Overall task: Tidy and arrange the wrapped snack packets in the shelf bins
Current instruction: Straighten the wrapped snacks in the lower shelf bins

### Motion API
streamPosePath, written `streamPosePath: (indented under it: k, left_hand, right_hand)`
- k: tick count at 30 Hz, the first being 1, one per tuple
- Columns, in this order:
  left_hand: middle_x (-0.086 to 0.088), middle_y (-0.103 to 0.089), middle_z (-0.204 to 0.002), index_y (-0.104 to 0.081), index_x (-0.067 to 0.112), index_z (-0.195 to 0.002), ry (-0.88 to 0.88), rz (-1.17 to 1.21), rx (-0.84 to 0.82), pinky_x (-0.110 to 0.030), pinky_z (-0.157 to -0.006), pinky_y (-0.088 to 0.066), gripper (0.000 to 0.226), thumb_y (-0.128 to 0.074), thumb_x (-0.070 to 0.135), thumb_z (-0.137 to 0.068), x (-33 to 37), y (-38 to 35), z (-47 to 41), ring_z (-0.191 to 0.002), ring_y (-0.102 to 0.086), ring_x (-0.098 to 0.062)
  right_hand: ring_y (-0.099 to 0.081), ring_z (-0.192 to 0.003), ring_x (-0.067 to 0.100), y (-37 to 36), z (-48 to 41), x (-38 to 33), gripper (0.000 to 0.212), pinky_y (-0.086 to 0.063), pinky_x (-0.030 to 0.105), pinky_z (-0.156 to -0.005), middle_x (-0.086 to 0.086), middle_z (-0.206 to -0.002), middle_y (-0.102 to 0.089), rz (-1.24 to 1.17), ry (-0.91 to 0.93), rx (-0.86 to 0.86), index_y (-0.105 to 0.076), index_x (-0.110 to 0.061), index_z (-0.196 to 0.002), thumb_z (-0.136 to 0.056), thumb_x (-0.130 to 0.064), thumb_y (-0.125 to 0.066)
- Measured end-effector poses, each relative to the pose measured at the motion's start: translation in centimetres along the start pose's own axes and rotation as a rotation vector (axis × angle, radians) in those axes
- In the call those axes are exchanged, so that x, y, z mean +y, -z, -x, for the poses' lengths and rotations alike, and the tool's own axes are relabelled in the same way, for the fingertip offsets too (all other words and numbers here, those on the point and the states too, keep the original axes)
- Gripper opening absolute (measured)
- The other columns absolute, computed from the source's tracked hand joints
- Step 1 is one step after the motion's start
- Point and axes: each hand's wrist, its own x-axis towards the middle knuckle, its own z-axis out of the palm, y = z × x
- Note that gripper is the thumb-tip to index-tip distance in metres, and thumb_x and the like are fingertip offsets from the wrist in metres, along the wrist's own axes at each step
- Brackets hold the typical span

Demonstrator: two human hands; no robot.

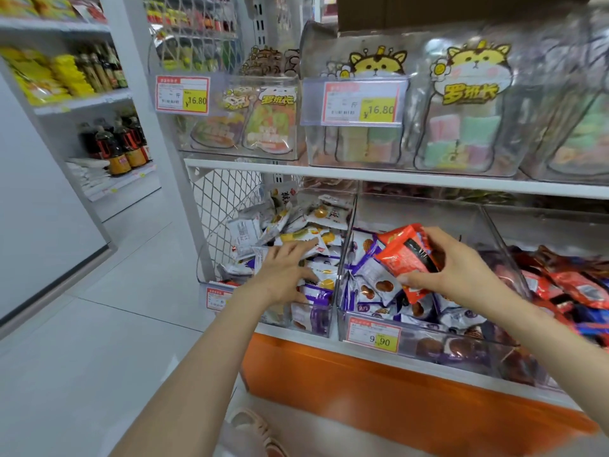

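Observation:
My right hand (451, 265) grips a few red snack packets (403, 250) above the middle clear bin (372, 328), which holds white-and-purple packets (369, 282). My left hand (285, 272) lies flat, fingers spread, on the pile of white, yellow and purple packets (316, 232) in the left clear bin (316, 321). The right bin (514, 268) holds red and dark packets (573, 288).
The upper shelf (395, 178) carries clear bins of cat-print bags with yellow price tags (379, 108). An orange base panel (379, 390) runs under the lower bins. A white mesh side panel (224, 206) bounds the left bin. Bottles (122, 143) fill far shelves across the tiled aisle.

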Motion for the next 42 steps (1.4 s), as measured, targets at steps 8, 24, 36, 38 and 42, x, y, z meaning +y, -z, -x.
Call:
streamPosePath:
  k: [8,24,36,38,42]
  left_hand:
    - [0.008,-0.006,-0.155,-0.066,0.034,-0.107,0.01,0.063,0.025,-0.039,-0.109,-0.002,0.027,-0.069,0.033,-0.08,0.8,0.2,-0.7,-0.14,0.0,-0.02]
    - [0.008,-0.053,-0.118,-0.059,0.021,-0.119,-0.101,0.084,0.065,-0.024,-0.08,-0.022,0.036,-0.066,0.026,-0.084,1.5,-0.5,-0.9,-0.11,-0.039,-0.015]
    - [0.02,-0.039,-0.074,-0.051,0.027,-0.082,-0.083,0.153,-0.079,-0.03,-0.078,-0.02,0.021,-0.07,0.034,-0.079,2.0,0.6,-2.2,-0.093,-0.032,-0.01]
    - [0.02,-0.042,-0.072,-0.061,0.021,-0.083,-0.076,0.187,-0.04,-0.03,-0.081,-0.02,0.013,-0.071,0.027,-0.079,2.0,0.2,-2.3,-0.091,-0.031,-0.008]
    - [0.019,-0.05,-0.079,-0.067,0.014,-0.083,-0.072,0.236,0.05,-0.029,-0.082,-0.019,0.012,-0.074,0.021,-0.076,1.6,-0.9,-2.3,-0.09,-0.033,-0.007]
  right_hand:
    - [-0.06,-0.08,-0.001,-0.1,0.8,0.1,0.067,-0.05,0.014,-0.059,-0.015,-0.097,-0.057,-0.043,-0.009,-0.05,-0.038,-0.036,-0.116,-0.066,-0.029,-0.082]
    - [-0.056,-0.082,-0.001,-0.6,1.4,0.4,0.084,-0.046,0.009,-0.054,-0.006,-0.109,-0.055,-0.061,-0.062,-0.143,-0.033,-0.028,-0.139,-0.07,-0.031,-0.081]
    - [-0.056,-0.081,-0.005,-1.1,1.1,0.8,0.078,-0.046,0.007,-0.058,-0.014,-0.1,-0.055,-0.055,-0.083,-0.177,-0.037,-0.029,-0.133,-0.069,-0.032,-0.081]
    - [-0.055,-0.08,-0.006,-1.4,0.8,0.8,0.071,-0.045,0.005,-0.058,-0.017,-0.097,-0.055,-0.049,-0.078,-0.183,-0.038,-0.032,-0.125,-0.069,-0.032,-0.081]
    - [-0.057,-0.079,-0.006,-1.9,0.5,0.8,0.07,-0.045,0.004,-0.057,-0.017,-0.096,-0.057,-0.089,-0.083,-0.193,-0.039,-0.031,-0.127,-0.071,-0.028,-0.081]
